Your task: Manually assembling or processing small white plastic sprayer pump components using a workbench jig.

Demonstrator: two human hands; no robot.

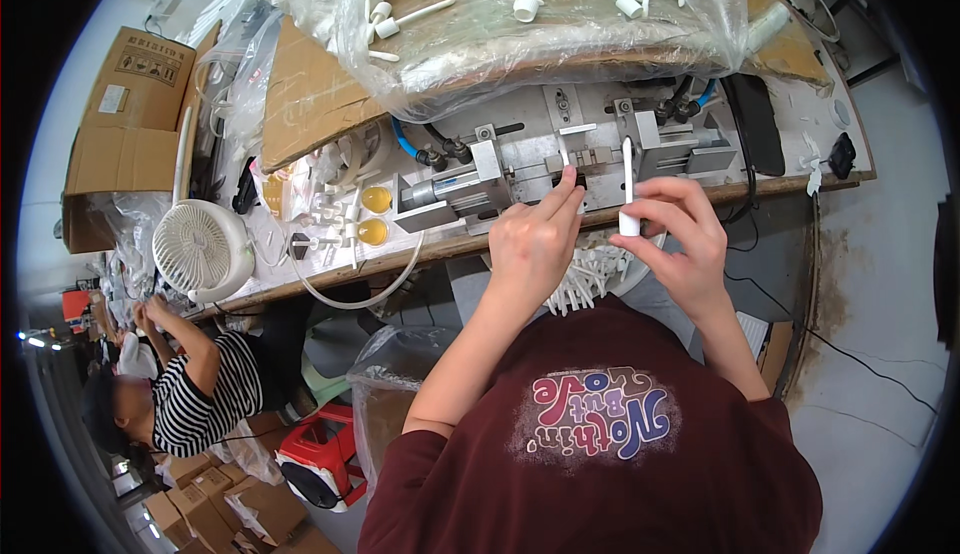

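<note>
My right hand (690, 239) pinches a white plastic scoop (629, 222) upright by its short cup, the long thin handle pointing away from me. My left hand (537, 237) reaches over the near side of a metal clamping fixture (590, 161). Its index finger is stretched out, with the tip at a slim white piece (564, 151) in the fixture's middle. The thumb of that hand is hidden. Silver air cylinders flank the fixture, a left one (440, 192) and a right one (690, 149). Below my hands, a container of more white scoops (590, 276) is partly covered by my arms.
A plastic-lined cardboard box (320, 84) full of white scoops stands behind the fixture. A white fan (203, 246) and two yellow-filled cups (373, 231) are on the left. A hose (365, 304) loops over the bench edge. A co-worker in a striped shirt (212, 389) sits at lower left.
</note>
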